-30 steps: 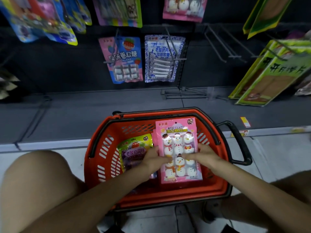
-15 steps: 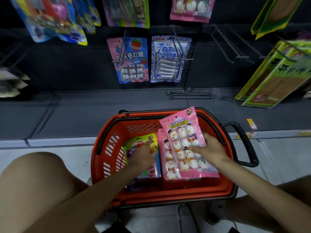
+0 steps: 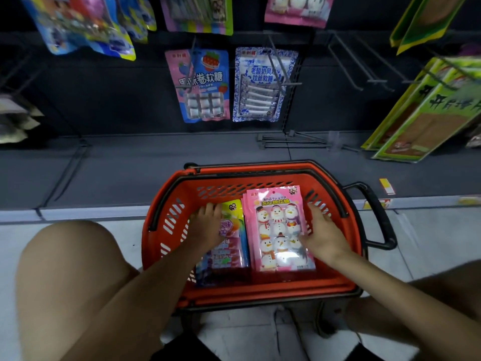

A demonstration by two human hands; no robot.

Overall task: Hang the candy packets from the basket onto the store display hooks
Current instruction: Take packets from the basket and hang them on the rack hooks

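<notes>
An orange basket (image 3: 169,220) stands on the floor in front of me. Inside it, a pink snowman candy packet (image 3: 276,225) lies flat on top of others like it. Beside it on the left lies a multicoloured candy packet (image 3: 231,246). My left hand (image 3: 205,227) rests on the left part of the multicoloured packet, fingers fairly straight. My right hand (image 3: 321,234) is spread at the pink packet's right edge, its thumb touching the packet. Bare display hooks (image 3: 351,66) stick out of the dark panel at the upper right.
A pink-blue packet (image 3: 203,87) and a blue-white packet (image 3: 263,84) hang on hooks straight ahead, with more packets above. Green-yellow packs (image 3: 426,110) hang at the right. Loose hooks (image 3: 291,142) lie on the grey shelf. My bare knees flank the basket.
The pink packet, raised and tilted in my right hand half a second ago, now lies flat in the basket. My left hand has shifted left onto the multicoloured packet.
</notes>
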